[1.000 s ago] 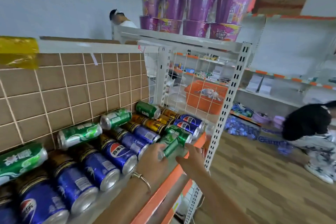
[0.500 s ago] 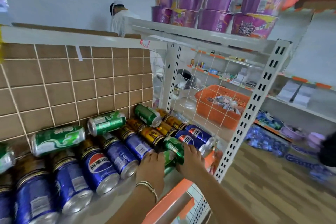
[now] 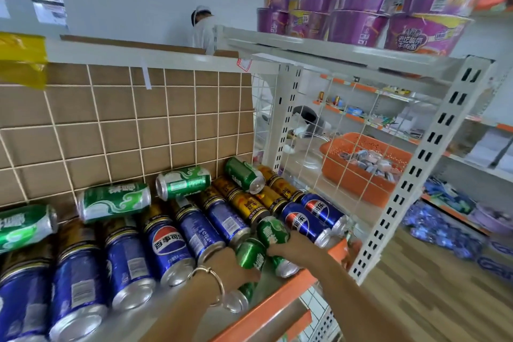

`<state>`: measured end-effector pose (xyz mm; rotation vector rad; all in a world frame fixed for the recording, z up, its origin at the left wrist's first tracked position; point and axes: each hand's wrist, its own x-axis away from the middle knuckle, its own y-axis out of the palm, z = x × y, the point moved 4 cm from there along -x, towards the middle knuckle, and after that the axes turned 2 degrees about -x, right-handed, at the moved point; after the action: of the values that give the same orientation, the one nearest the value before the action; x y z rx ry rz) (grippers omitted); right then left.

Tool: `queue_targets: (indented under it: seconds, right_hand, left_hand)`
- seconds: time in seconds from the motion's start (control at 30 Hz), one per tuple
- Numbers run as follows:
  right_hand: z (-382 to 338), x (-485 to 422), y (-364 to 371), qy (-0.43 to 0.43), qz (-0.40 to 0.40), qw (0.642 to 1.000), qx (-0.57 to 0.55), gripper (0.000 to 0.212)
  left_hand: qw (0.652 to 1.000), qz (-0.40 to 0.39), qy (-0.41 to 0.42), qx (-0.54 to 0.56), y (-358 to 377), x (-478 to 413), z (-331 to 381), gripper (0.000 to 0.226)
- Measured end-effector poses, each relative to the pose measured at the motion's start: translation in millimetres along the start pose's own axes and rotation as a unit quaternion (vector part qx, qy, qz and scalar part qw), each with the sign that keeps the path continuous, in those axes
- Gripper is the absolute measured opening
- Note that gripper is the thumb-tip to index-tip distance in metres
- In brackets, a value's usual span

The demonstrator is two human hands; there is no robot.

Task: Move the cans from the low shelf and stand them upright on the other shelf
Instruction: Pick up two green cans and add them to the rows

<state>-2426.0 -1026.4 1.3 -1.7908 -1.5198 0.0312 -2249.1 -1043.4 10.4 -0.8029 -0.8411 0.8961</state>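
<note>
Head view, white shelf [image 3: 291, 290] with orange edge, tiled backing [image 3: 133, 130], wood floor [image 3: 444, 291]

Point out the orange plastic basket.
Head view, right of centre: the orange plastic basket sits behind the white wire mesh panel, beyond the lying cans.

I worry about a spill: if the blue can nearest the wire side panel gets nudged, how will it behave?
The blue can lies on its side, so it would probably roll. It touches the next blue can, which may block it on that side. Its end points at the shelf's orange front lip, which looks raised and might stop a forward slide.
</note>
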Motion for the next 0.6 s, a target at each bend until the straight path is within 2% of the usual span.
queue_targets:
  seconds: [0.07, 0.1, 0.17, 0.2, 0.23, 0.33, 0.43, 0.5, 0.6]
  right_hand:
    - [0, 5, 1, 0.007, -0.005, 0.999, -0.031, 0.074]
    - [0, 9, 1, 0.007, -0.012, 0.998, -0.06, 0.072]
    - [-1, 17, 4, -0.009, -0.029, 0.989, -0.148, 0.062]
    - [-1, 22, 6, -0.014, -0.045, 0.979, -0.2, 0.056]
    - [-2, 27, 9, -0.018, -0.058, 0.966, -0.251, 0.052]
    - [-10, 42, 19, -0.051, -0.084, 0.935, -0.341, 0.044]
    - [-27, 55, 29, -0.08, -0.111, 0.916, -0.376, 0.059]
    - [-43, 63, 36, -0.109, -0.13, 0.911, -0.377, 0.058]
    - [-68, 70, 54, -0.137, -0.149, 0.909, -0.363, 0.045]
  left_hand:
    - [0.992, -0.028, -0.025, 0.124, 2, 0, -9, 0.042]
    - [0.968, -0.059, -0.043, 0.239, 6, 0, -14, 0.04]
    - [0.878, -0.124, -0.072, 0.456, 12, 8, -16, 0.039]
    - [0.844, -0.132, -0.076, 0.514, 13, 11, -17, 0.039]
    - [0.825, -0.13, -0.067, 0.546, 14, 13, -17, 0.039]
    - [0.803, -0.095, -0.038, 0.587, 7, 23, -16, 0.043]
    - [0.791, -0.032, -0.04, 0.609, -8, 30, -26, 0.062]
    - [0.79, 0.0, -0.034, 0.612, -17, 35, -39, 0.065]
    - [0.783, 0.052, -0.048, 0.618, -31, 51, -60, 0.044]
